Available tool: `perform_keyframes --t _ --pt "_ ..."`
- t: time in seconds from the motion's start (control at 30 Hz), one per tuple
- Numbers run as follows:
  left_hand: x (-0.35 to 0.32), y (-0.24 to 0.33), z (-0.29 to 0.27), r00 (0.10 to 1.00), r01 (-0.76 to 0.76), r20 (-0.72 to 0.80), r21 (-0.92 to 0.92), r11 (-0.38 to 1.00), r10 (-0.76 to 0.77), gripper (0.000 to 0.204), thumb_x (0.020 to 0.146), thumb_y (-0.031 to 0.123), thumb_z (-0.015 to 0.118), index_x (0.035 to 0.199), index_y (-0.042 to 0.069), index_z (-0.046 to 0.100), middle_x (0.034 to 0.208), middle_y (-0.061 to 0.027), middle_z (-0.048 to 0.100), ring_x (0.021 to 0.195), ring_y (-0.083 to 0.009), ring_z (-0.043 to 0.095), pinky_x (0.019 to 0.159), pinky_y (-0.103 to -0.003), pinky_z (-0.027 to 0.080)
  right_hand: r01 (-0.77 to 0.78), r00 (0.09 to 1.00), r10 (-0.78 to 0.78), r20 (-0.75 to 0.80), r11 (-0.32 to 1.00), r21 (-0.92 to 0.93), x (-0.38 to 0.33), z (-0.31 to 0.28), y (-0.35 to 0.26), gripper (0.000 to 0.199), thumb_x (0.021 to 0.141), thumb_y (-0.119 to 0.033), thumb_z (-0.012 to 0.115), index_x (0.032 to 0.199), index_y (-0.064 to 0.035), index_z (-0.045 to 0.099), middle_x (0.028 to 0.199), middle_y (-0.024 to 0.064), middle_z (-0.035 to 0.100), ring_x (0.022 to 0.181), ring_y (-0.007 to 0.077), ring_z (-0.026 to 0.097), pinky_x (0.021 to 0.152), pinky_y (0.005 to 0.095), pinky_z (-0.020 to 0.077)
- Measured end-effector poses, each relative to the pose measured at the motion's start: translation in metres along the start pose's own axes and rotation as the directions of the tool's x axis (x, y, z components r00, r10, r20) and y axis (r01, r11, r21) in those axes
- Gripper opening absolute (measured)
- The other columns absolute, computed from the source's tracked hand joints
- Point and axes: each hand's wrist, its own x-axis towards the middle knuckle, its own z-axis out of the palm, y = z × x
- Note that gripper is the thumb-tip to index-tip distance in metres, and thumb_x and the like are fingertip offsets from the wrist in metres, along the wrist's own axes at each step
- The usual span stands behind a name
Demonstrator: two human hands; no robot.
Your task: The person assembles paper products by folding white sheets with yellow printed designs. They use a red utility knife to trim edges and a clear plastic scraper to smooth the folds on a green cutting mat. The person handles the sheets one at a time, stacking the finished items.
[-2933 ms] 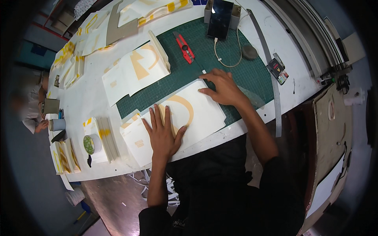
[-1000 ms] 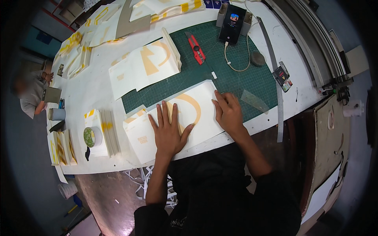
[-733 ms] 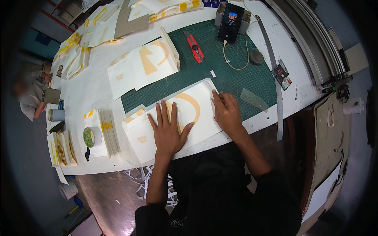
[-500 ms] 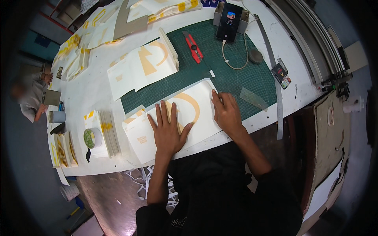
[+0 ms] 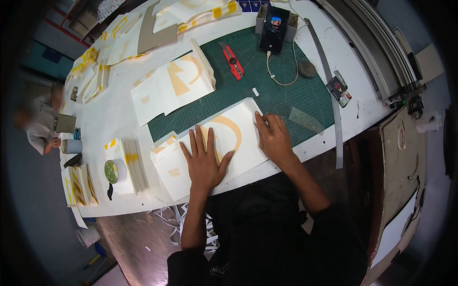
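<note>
A folded white paper sheet (image 5: 167,174) with pale orange print lies at the table's near edge, partly over the green cutting mat (image 5: 305,102). My left hand (image 5: 205,162) rests flat on it with fingers spread. At the sheet's right side, my right hand (image 5: 274,138) has its fingers bent and bunched at the folded edge; the thumb is mostly hidden. Beyond the sheet, a similar printed piece (image 5: 155,97) lies partly on the mat. A red utility knife (image 5: 233,62) sits on the mat, away from both hands.
A phone (image 5: 274,29) on a cable leans on a grey box at the back. A metal ruler (image 5: 339,138) overhangs the right edge. To the left, a tape roll (image 5: 114,171) sits on stacked folded paper (image 5: 134,162). Across the table is another person (image 5: 40,126).
Both hands keep nearly the same places on the sheet. The whole view has shifted slightly. At the far left, the other person's arms have moved.
</note>
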Motion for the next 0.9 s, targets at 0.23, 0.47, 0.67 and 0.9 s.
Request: perform_keyframes --t 0.23,0.47,0.67,0.9 --pt "0.0 0.0 -0.001 1.0 0.002 -0.001 -0.011 1.0 -0.002 0.091 0.101 0.063 0.06 0.163 0.0 0.039 0.173 -0.0323 0.023 0.162 -0.0503 0.016 0.125 -0.075 0.005 0.003 0.996 0.005 -0.089 0.997 0.082 0.011 -0.011 -0.006 0.042 0.084 0.0 0.075 0.125 -0.0072 0.076 0.114 0.011 0.065 0.103 0.0295 0.062 0.093 0.0466 0.0447" --pt "0.0 0.0 0.001 1.0 -0.001 -0.007 -0.015 1.0 0.001 0.091 0.101 0.064 0.059 0.163 0.0 0.039 0.173 -0.0323 0.023 0.162 -0.0501 0.015 0.125 -0.075 0.005 0.068 0.997 -0.066 -0.039 0.996 0.053 0.005 -0.006 -0.003 0.045 0.079 0.004 0.074 0.122 -0.0079 0.078 0.108 0.0064 0.066 0.104 0.0254 0.063 0.092 0.0453 0.0438" --pt "0.0 0.001 0.0 1.0 0.012 0.013 -0.006 1.0 -0.012 0.091 0.101 0.062 0.059 0.165 0.001 0.038 0.174 -0.0305 0.02 0.163 -0.0482 0.014 0.126 -0.073 0.004 0.042 0.999 -0.039 -0.036 0.995 0.088 0.007 -0.009 -0.006 0.044 0.082 0.005 0.074 0.124 -0.0067 0.076 0.107 0.0078 0.067 0.102 0.0257 0.065 0.09 0.0455 0.0468" --pt "-0.001 0.0 -0.001 0.999 0.023 0.023 -0.023 0.999 -0.023 0.09 0.1 0.061 0.061 0.165 0.002 0.037 0.175 -0.0299 0.019 0.164 -0.0471 0.013 0.127 -0.072 0.004 -0.708 0.689 0.58 0.434 0.415 0.571 0.004 -0.047 -0.018 0.033 0.093 -0.012 0.082 0.121 0.0022 0.072 0.094 0.0162 0.078 0.088 0.0165 0.076 0.075 0.0305 0.057"
